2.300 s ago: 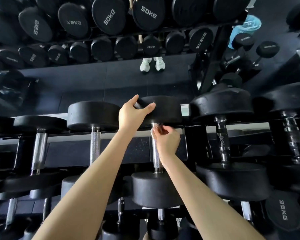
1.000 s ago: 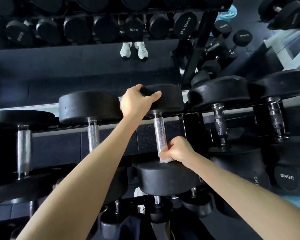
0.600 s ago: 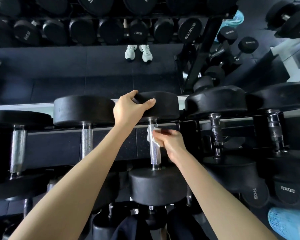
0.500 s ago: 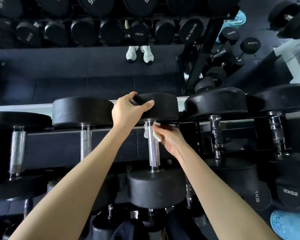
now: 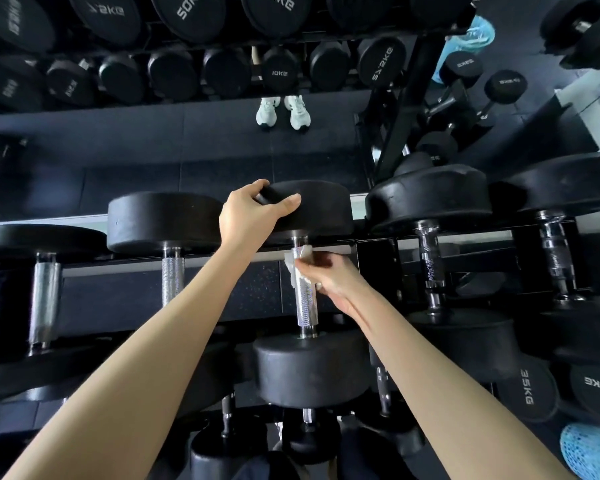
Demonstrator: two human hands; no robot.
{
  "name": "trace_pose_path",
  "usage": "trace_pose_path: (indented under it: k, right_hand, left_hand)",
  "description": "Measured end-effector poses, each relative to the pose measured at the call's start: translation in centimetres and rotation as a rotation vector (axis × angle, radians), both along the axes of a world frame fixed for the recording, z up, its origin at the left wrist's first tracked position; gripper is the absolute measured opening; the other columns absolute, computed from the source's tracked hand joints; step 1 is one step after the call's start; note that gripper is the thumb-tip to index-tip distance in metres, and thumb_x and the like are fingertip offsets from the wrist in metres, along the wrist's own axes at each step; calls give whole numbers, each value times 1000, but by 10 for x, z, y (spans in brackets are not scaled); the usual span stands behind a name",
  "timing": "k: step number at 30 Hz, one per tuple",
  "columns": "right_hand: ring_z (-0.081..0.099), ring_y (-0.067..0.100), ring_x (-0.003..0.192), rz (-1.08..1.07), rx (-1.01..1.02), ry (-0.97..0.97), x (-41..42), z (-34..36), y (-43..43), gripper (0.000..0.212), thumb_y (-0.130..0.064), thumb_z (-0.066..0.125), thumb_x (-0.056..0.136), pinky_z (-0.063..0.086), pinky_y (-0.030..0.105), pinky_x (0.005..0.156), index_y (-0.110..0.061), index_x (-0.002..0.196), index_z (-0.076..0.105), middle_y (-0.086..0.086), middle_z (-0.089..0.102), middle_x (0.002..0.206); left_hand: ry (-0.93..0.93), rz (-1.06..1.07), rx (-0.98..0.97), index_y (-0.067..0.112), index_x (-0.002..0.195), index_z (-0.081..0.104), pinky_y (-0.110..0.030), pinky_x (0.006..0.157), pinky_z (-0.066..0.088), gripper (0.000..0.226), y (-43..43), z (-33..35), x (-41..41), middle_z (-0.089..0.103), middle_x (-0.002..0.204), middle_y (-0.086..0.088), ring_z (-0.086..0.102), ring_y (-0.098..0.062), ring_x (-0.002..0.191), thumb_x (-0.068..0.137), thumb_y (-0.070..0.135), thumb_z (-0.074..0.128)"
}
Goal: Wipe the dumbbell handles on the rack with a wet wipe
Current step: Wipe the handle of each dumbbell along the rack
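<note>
1. My left hand (image 5: 250, 216): arm stretched toward 12 o'clock, fingers and thumb curled over the rim of the far head (image 5: 323, 206) of the dumbbell (image 5: 305, 313), gripping it
2. My right hand (image 5: 329, 275): arm in from 5 o'clock, fingers curled round the wet wipe (image 5: 297, 263), pressing it to the handle (image 5: 303, 296)
3. Wet wipe: white, crumpled, at the handle's 12 o'clock end, just under the far head
4. Dumbbell: lies on the rack (image 5: 118, 266), near head (image 5: 309, 368) at 6 o'clock of the handle

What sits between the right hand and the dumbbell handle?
A white wipe, held by the right hand against the handle's upper end, as the head view shows.
</note>
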State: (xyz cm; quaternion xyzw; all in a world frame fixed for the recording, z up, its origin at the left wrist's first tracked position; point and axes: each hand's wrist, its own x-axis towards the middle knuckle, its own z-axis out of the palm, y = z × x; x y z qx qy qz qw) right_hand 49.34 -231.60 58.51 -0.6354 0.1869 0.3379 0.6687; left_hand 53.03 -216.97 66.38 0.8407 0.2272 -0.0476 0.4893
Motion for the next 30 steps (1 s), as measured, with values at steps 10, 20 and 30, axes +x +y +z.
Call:
trace_pose_path:
  k: [10, 20, 30]
  right_hand:
    - [65, 20, 89, 500, -686, -98, -37, 10, 4, 43, -43, 75, 64, 55, 34, 80, -7, 83, 61, 4, 69, 96]
    - [60, 30, 86, 135, -913, -523, -46, 45, 28, 28, -31, 69, 80, 47, 37, 76, -7, 89, 58, 11, 67, 90]
    - [58, 8, 101, 94, -418, -257, -60, 51, 18, 35, -16, 43, 98, 42, 10, 79, -17, 132, 54, -4, 63, 118]
  left_hand:
    - [2, -47, 44, 21, 133, 54, -24, 85, 44, 69, 1, 6, -2, 58, 96, 13, 57, -11, 101, 74, 52, 72]
    - [-64, 137, 111, 18, 112, 67, -15, 72, 41, 27, 27, 6, -55, 68, 100, 6, 63, -15, 99, 89, 27, 60]
    - [118, -83, -23, 11, 114, 68, -21, 73, 42, 29, -23, -46, -96, 72, 103, -6, 65, -21, 100, 95, 27, 53]
